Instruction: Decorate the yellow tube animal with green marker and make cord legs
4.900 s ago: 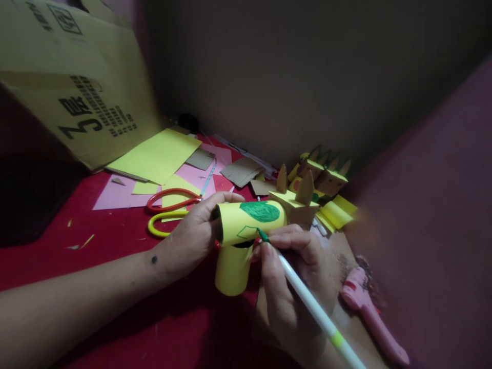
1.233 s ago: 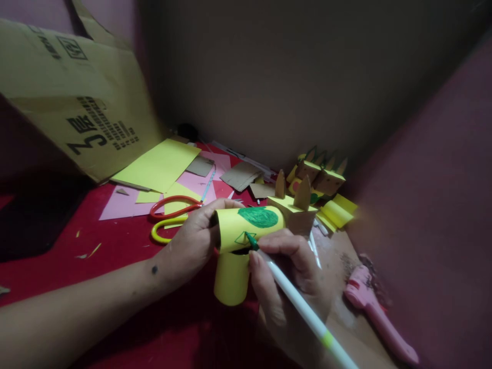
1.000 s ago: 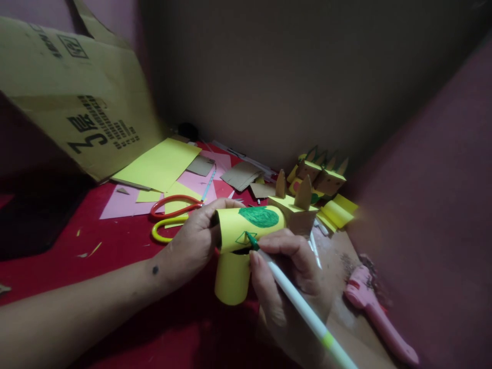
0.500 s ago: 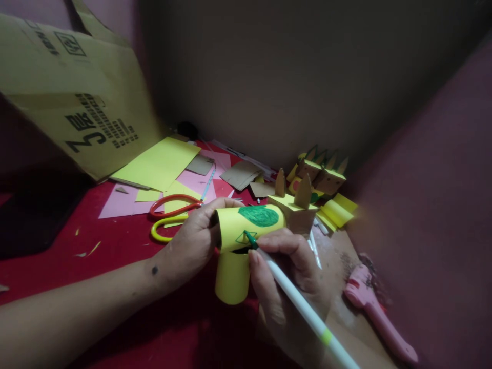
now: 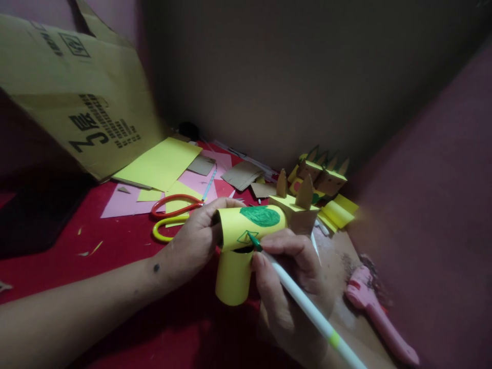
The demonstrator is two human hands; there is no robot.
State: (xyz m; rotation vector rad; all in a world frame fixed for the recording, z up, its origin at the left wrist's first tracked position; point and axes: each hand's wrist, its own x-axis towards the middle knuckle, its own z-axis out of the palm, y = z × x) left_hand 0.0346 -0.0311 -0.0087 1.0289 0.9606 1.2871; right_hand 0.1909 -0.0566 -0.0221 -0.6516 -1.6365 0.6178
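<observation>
A yellow paper figure (image 5: 230, 225), made of rolled tubes with a boxy cardboard head (image 5: 302, 218) and two pointed ears, lies on its side in my left hand (image 5: 198, 230). My left fingers are partly hidden behind and inside its tube body. A green filled-in patch and a small green diamond outline mark the body. In my right hand (image 5: 288, 287) a white marker (image 5: 303, 302) with a green tip is pinched, its tip touching the diamond. One short yellow tube (image 5: 233, 279) juts from the body towards me.
Scissors (image 5: 175, 197) with red and yellow handles lie left of the figure. Behind are yellow sheets (image 5: 161, 164), pink paper and cardboard scraps (image 5: 242, 174). Similar paper figures (image 5: 326, 177) stand back right. A pink glue gun (image 5: 378, 307) lies right; a cardboard box (image 5: 77, 92) leans left.
The marker tip has shifted slightly right and down, and the diamond's green outline looks fuller. My left hand still holds the figure in nearly the same place.
</observation>
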